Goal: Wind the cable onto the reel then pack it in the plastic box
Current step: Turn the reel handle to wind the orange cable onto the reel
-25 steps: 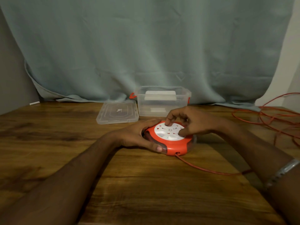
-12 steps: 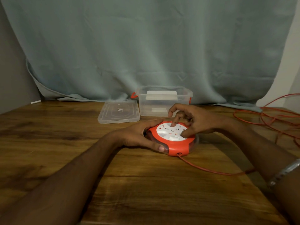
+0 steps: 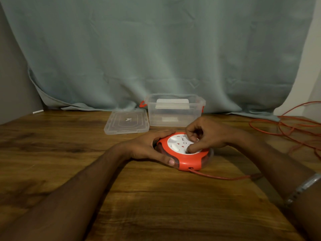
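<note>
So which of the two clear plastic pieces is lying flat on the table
The lid, left of the plastic box. It lies flat and low on the table, while the box stands tall and open, with red clips.

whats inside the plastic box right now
Through the clear plastic box only white label-like patches show; whether they lie inside or on its walls is unclear. No reel or cable inside.

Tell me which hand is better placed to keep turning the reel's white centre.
Right. The right hand already rests on top of the reel, fingertips curled onto its white disc. The left hand grips the orange rim, steadying it, and loose cable remains unwound.
</note>
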Demonstrator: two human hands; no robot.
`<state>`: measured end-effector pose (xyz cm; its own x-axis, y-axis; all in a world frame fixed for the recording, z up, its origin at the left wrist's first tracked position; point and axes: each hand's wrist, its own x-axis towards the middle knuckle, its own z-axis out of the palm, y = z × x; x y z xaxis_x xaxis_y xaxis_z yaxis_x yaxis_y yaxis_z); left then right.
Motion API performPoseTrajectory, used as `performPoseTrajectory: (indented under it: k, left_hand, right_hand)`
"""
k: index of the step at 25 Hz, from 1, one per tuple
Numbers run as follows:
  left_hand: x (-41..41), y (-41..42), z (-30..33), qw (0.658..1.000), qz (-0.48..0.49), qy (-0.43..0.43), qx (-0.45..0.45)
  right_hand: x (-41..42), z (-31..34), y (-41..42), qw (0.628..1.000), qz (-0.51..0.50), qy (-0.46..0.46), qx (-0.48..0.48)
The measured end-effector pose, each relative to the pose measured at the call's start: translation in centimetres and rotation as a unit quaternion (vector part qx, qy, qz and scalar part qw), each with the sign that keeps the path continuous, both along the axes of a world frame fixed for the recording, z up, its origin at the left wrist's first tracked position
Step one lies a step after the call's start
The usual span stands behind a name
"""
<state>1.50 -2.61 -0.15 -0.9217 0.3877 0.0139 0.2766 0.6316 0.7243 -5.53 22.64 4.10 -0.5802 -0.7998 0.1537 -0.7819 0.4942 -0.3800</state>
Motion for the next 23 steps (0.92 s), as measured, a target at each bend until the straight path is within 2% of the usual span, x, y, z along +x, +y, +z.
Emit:
performPoseTrajectory:
  k: [8, 15, 18, 23]
  left_hand:
    - [-0.4, -0.1, 0.0, 1.0, -0.003, 0.006, -0.006]
    - [-0.7, -0.3, -0.3, 1.0, -0.008, 0.002, -0.007]
    - [-0.7, -0.4, -0.4, 1.0, -0.01, 0.003, -0.008]
    - [-0.7, -0.5, -0.2, 0.999, -0.026, -0.015, -0.011]
  right_hand:
    - [0.9, -0.9, -1.9, 0.996, -0.041, 0.085, 0.007]
    - [0.9, -0.7, -2.1, 0.993, -0.017, 0.117, 0.005]
    - [0.6, -0.1, -1.3, 0.996, -0.016, 0.089, -0.017]
    - [0.2, 0.9, -0.1, 0.999, 0.016, -0.008, 0.027]
